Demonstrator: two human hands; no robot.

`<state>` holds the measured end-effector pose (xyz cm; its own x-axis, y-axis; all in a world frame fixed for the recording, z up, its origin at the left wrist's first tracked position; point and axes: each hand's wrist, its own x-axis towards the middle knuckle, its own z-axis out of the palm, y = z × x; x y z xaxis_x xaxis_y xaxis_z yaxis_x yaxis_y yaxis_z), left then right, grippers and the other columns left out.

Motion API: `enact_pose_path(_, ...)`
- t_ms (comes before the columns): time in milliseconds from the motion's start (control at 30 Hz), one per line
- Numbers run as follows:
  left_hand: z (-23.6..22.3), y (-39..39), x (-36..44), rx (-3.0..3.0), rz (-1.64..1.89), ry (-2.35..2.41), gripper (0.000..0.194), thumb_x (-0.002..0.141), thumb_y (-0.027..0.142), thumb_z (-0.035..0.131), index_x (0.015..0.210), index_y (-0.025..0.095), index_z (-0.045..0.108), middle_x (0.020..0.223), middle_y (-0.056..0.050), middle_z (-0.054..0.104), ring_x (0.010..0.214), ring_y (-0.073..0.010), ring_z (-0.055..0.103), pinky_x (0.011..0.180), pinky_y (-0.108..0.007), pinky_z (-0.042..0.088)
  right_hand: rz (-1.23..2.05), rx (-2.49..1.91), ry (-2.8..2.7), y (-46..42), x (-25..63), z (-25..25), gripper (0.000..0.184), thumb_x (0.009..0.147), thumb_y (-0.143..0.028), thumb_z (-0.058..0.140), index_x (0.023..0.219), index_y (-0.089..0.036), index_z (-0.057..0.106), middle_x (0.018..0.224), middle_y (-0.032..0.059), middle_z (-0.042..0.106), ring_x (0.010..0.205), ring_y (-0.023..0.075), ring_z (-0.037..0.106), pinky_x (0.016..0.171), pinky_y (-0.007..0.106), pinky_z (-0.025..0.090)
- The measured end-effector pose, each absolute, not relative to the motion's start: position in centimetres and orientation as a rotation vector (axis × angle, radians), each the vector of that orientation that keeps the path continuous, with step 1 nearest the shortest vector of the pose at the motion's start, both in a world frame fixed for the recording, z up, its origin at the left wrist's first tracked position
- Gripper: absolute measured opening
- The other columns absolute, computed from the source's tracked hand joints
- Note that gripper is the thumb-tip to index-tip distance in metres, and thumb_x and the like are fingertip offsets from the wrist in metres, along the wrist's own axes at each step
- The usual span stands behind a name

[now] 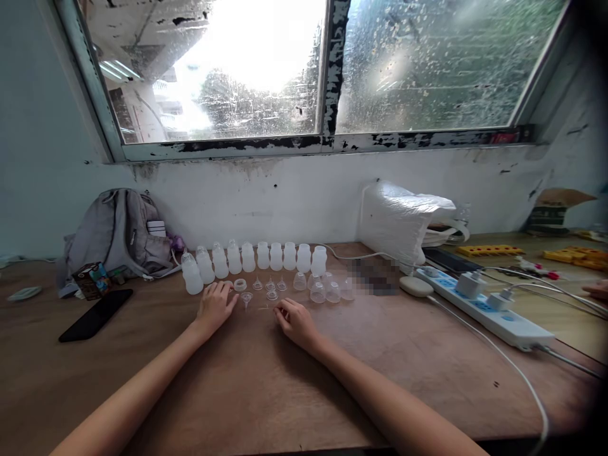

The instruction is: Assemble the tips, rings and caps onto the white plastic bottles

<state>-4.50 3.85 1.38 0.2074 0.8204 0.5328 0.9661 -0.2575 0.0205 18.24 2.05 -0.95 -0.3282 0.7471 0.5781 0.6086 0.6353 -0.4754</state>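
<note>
My left hand (215,307) rests on the wooden table (209,399), fingers stretched out and apart, just left of a white bottle collar ring (240,285). My right hand (297,323) is curled, its fingertips together at the tabletop; whatever may be in them is too small to make out. Between the hands lies a clear bottle teat (246,297), with several more clear teats (272,295) behind it. Several frosted baby bottles (247,258) stand in a row at the back; those at the left end have tops fitted. Several clear dome caps (318,292) sit beyond my right hand.
At left are a grey backpack (121,228), a small box (92,280) and a black phone (96,315). To the right, a white power strip (489,310) trails cables near a silvery bag (399,221). Another person's hand (596,290) shows at the right edge.
</note>
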Motion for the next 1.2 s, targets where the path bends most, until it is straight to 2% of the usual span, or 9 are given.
enact_pose_path(133, 1.8, 1.9, -7.4, -2.131, -0.574, -1.738, 0.023, 0.08, 0.034, 0.041, 0.092, 0.019, 0.054, 0.095, -0.01, 0.056, 0.091, -0.0252, 0.049, 0.077, -0.035, 0.035, 0.214, -1.061, -2.071, 1.9, 18.1, -0.9, 0.013, 0.079, -0.016, 0.043, 0.072, -0.018, 0.054, 0.068, 0.0013, 0.053, 0.06, 0.0111, 0.049, 0.057, 0.021, 0.035)
enact_pose_path(267, 0.4, 0.5, -9.7, -2.106, -0.51, -1.92, 0.033, 0.075, 0.042, 0.044, 0.095, 0.017, 0.051, 0.094, -0.01, 0.053, 0.086, -0.025, 0.051, 0.073, -0.035, 0.039, 0.216, -1.067, -2.078, 1.8, 18.1, -1.0, 0.012, 0.078, -0.015, 0.044, 0.072, -0.018, 0.054, 0.069, 0.0013, 0.054, 0.06, 0.0112, 0.049, 0.056, 0.021, 0.036)
enact_pose_path(467, 0.5, -0.2, -8.4, -2.296, -0.693, -1.887, 0.017, 0.08, 0.029, 0.036, 0.088, 0.02, 0.047, 0.089, -0.004, 0.053, 0.078, -0.0169, 0.054, 0.069, -0.027, 0.041, 0.236, -1.068, -2.07, 1.8, 18.1, -1.0, 0.013, 0.078, -0.015, 0.044, 0.071, -0.017, 0.054, 0.069, 0.0016, 0.054, 0.06, 0.0115, 0.049, 0.057, 0.021, 0.036)
enact_pose_path(633, 1.6, -0.1, -6.6, -2.101, -0.456, -1.92, 0.024, 0.076, 0.029, 0.043, 0.095, 0.016, 0.049, 0.096, -0.011, 0.054, 0.091, -0.0249, 0.049, 0.073, -0.033, 0.039, 0.231, -1.061, -2.066, 1.8, 18.1, -1.0, 0.013, 0.078, -0.015, 0.044, 0.071, -0.018, 0.054, 0.069, 0.0018, 0.054, 0.061, 0.0117, 0.049, 0.058, 0.021, 0.037)
enact_pose_path(733, 1.3, 0.2, -7.3, -2.109, -0.377, -2.005, 0.022, 0.076, 0.028, 0.042, 0.093, 0.016, 0.05, 0.09, -0.011, 0.056, 0.089, -0.0261, 0.048, 0.071, -0.034, 0.04, 0.235, -1.07, -2.081, 1.8, 18.1, -1.0, 0.013, 0.077, -0.013, 0.044, 0.075, -0.018, 0.055, 0.071, 0.0021, 0.055, 0.063, 0.0122, 0.05, 0.059, 0.022, 0.038)
enact_pose_path(867, 0.4, 0.2, -7.5, -2.437, -0.579, -1.859, 0.013, 0.079, 0.023, 0.038, 0.083, 0.021, 0.049, 0.08, -0.005, 0.056, 0.082, -0.0213, 0.05, 0.072, -0.032, 0.04, 0.304, -1.008, -2.157, 1.4, 18.1, -0.8, 0.025, 0.075, -0.012, 0.046, 0.098, -0.019, 0.053, 0.09, 0.0053, 0.057, 0.079, 0.0146, 0.053, 0.071, 0.025, 0.04)
enact_pose_path(1000, 0.1, -0.1, -4.8, -2.702, -0.765, -1.597, 0.012, 0.079, 0.022, 0.04, 0.083, 0.021, 0.05, 0.081, -0.005, 0.055, 0.081, -0.0193, 0.05, 0.074, -0.031, 0.04, 0.334, -0.88, -2.356, 0.7, 17.9, -0.7, 0.048, 0.076, -0.028, 0.053, 0.122, -0.024, 0.039, 0.117, 0.0091, 0.049, 0.107, 0.0212, 0.044, 0.09, 0.035, 0.033)
enact_pose_path(1100, 0.0, 0.4, -2.2, -2.809, -0.83, -1.536, 0.011, 0.076, 0.022, 0.044, 0.085, 0.02, 0.05, 0.076, -0.004, 0.053, 0.077, -0.0182, 0.049, 0.07, -0.029, 0.041, 0.341, -0.889, -2.419, 0.8, 17.8, -0.9, 0.051, 0.077, -0.032, 0.052, 0.124, -0.025, 0.037, 0.126, 0.0095, 0.042, 0.115, 0.0238, 0.037, 0.095, 0.04, 0.028)
enact_pose_path(1200, 0.0, 1.4, -0.2, -2.891, -0.885, -1.472, 0.01, 0.073, 0.02, 0.048, 0.083, 0.019, 0.05, 0.074, -0.004, 0.053, 0.075, -0.0177, 0.048, 0.07, -0.029, 0.041, 0.38, -0.909, -2.357, 1.5, 18.1, -1.1, 0.043, 0.077, -0.023, 0.051, 0.119, -0.022, 0.041, 0.12, 0.0089, 0.048, 0.111, 0.0216, 0.041, 0.093, 0.038, 0.031)
